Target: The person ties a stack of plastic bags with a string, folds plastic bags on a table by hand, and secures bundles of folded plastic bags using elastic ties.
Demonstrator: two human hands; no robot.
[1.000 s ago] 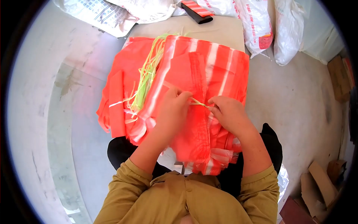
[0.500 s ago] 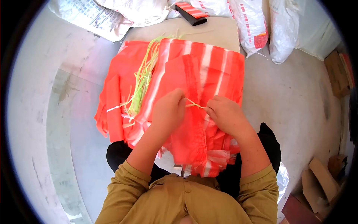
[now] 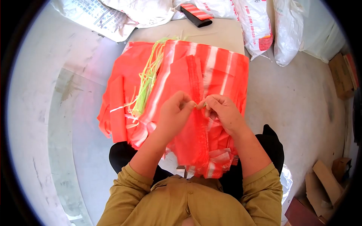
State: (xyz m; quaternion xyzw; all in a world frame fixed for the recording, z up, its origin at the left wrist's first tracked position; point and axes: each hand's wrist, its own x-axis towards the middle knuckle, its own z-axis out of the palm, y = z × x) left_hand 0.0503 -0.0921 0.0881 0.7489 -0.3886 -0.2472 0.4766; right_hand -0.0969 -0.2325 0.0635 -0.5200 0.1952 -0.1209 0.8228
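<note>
Red and white striped plastic bags (image 3: 235, 71) lie in a stack on a beige surface before me, with a folded red bundle on top. My left hand (image 3: 177, 112) pinches a thin yellow-green string over this bundle. Close beside it, fingertips nearly touching, my right hand (image 3: 222, 111) is closed on the same string, which shows only as a small bit between the fingers. A bunch of yellow-green strings (image 3: 147, 81) lies on the bags to the left. Left of that is a narrow rolled red piece (image 3: 117, 109).
White printed sacks (image 3: 256, 28) stand along the back. A black roll with a striped red piece (image 3: 197, 16) lies at the surface's far edge. Cardboard boxes (image 3: 341, 75) are at the right, with cardboard pieces (image 3: 320, 190) at the lower right.
My hands have come together, and the string stretched between them before is now mostly hidden by the fingers. The right fingers have curled around and turned inward. The view has shifted slightly.
</note>
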